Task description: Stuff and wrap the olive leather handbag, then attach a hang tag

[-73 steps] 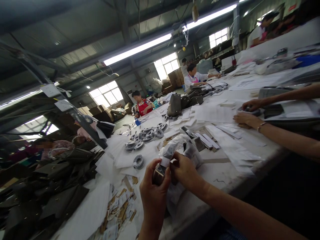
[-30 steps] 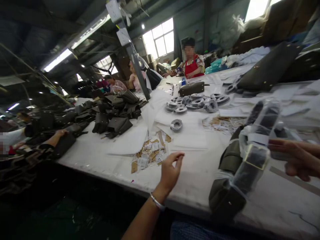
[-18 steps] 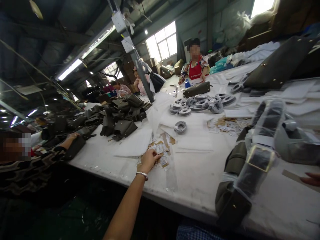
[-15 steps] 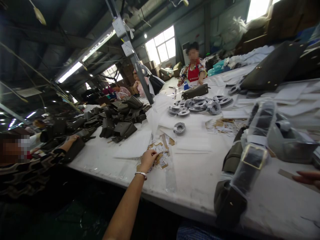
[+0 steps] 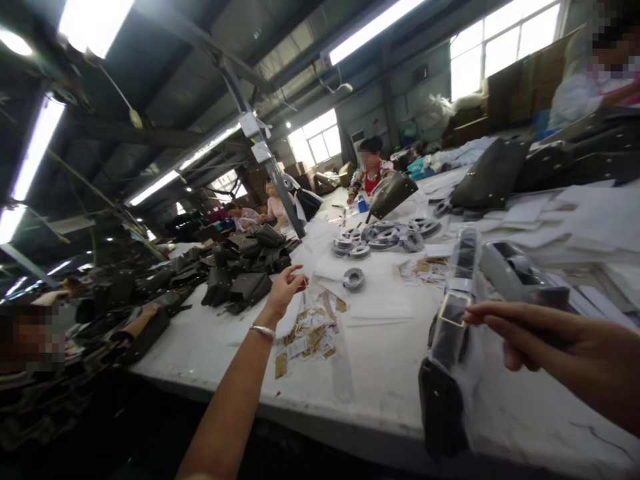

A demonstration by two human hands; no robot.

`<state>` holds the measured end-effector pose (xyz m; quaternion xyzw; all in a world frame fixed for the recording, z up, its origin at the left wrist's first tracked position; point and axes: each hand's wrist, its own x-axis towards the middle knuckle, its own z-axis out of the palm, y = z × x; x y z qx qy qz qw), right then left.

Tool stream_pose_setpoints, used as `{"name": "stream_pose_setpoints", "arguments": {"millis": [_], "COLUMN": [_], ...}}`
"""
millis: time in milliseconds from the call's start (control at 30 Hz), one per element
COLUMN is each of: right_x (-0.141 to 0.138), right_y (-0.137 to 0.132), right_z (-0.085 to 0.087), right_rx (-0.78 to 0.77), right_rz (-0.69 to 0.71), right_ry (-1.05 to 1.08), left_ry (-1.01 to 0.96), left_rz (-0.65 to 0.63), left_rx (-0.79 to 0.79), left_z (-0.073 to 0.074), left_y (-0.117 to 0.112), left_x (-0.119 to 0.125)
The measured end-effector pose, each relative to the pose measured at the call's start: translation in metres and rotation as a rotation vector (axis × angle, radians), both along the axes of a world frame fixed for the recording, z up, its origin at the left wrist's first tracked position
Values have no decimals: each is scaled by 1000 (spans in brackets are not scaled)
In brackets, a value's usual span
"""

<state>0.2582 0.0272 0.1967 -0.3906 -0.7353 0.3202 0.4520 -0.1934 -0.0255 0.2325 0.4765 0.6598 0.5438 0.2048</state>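
Note:
My left hand [image 5: 285, 288] hovers above the white table [image 5: 380, 373] with its fingers spread and nothing seen in them. It is over a white sheet, just past a heap of brown and white paper tags [image 5: 310, 335] and near a pile of dark bag pieces [image 5: 240, 268]. My right hand [image 5: 545, 337] comes in from the right with fingers stretched out. Its tips are at the clear plastic round a dark bag [image 5: 443, 400] with a gold buckle [image 5: 453, 309], which lies at the table's near edge.
Several grey tape rolls [image 5: 385, 237] lie mid-table, one roll [image 5: 354, 279] apart from them. A grey tape dispenser [image 5: 520, 270] sits behind the wrapped bag. A person's arm [image 5: 145, 323] rests at the left edge. Other people work at the far end, by a slanted pole [image 5: 270, 183].
My left hand has lifted off the tag heap and now hangs in the air, fingers spread. My right hand has moved in from the right edge to the wrapped bag. The view tilted.

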Motion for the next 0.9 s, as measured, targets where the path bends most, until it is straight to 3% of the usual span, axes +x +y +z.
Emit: {"name": "stream_pose_setpoints", "arguments": {"millis": [133,233,367,467,600,700,800,900], "right_x": [-36,-63,-92,-101,-94,-81,-65,-51], "right_y": [-11,-14,-13,-16,-31,-41,-47,-49], "right_z": [30,45,51,48,40,34,28,23], "right_rx": [-50,8,192,128,-238,-451,-486,-336], "right_rz": [213,340,365,390,490,498,445,307], "right_ry": [88,149,191,244,398,532,555,427], "left_ry": [-50,-69,-91,-116,-198,-282,-349,-319], "left_rz": [-92,-165,-279,-350,-429,-435,-440,-484], "left_rx": [113,186,269,314,363,357,272,164], "left_z": [46,73,97,107,112,106,89,65], "left_y": [2,3,1,-3,-9,-12,-11,-10], "left_x": [42,85,141,176,204,213,216,221]}}
